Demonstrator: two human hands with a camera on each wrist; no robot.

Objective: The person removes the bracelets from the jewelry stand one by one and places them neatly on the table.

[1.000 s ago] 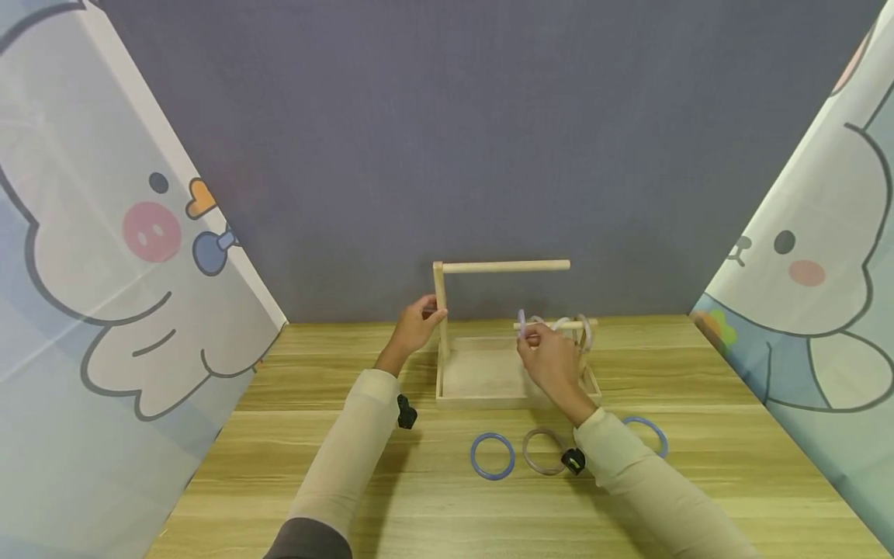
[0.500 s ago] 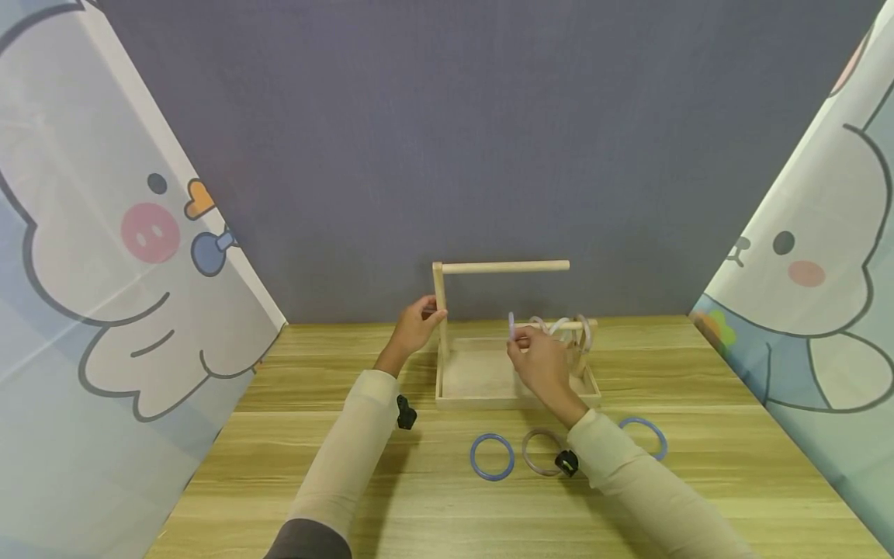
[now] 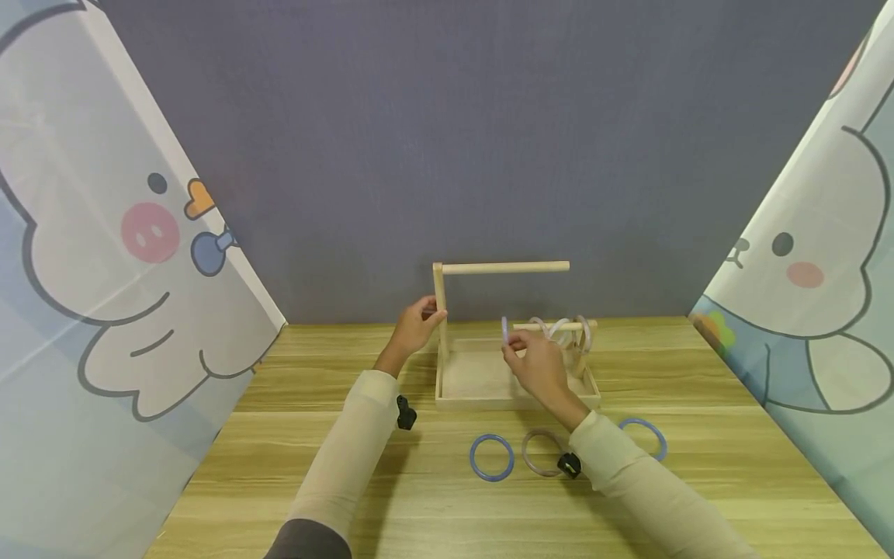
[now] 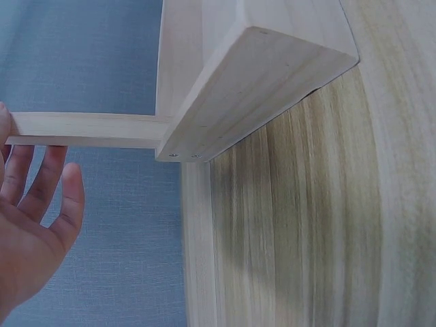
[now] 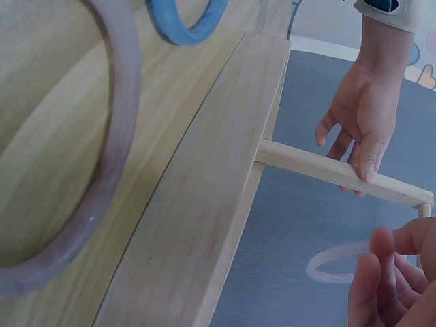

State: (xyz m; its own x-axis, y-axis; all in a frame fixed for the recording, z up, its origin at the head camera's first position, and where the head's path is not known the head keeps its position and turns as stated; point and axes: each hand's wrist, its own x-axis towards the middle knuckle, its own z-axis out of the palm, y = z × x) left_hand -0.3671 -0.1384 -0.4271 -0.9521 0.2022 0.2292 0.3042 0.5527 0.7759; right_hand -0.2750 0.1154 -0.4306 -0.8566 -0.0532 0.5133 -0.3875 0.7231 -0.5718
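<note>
My left hand [image 3: 412, 326] grips the tall upright post [image 3: 441, 289] of a wooden jewelry stand, its thumb in front and fingers behind. The stand has a shallow tray base [image 3: 517, 403], a long upper bar [image 3: 506, 268] and a short lower bar [image 3: 527, 326]. Between thumb and fingertips my right hand [image 3: 543, 366] pinches a pale lilac bangle [image 3: 505, 329], held upright just left of the lower bar's free end. Part of this bangle [image 5: 320, 269] hides behind the fingers in the right wrist view. Several pale bangles [image 3: 586, 334] hang on the lower bar.
On the wooden table in front of the stand lie a blue bangle [image 3: 492, 457], a brownish bangle [image 3: 541, 453] and, partly behind the right sleeve, another blue bangle [image 3: 646, 435]. A grey backdrop [image 3: 349, 194] rises right behind the stand, with patterned side panels [image 3: 91, 233] flanking it.
My right hand has moved left, bringing the lilac bangle off the free end of the lower bar. The left hand stays on the post.
</note>
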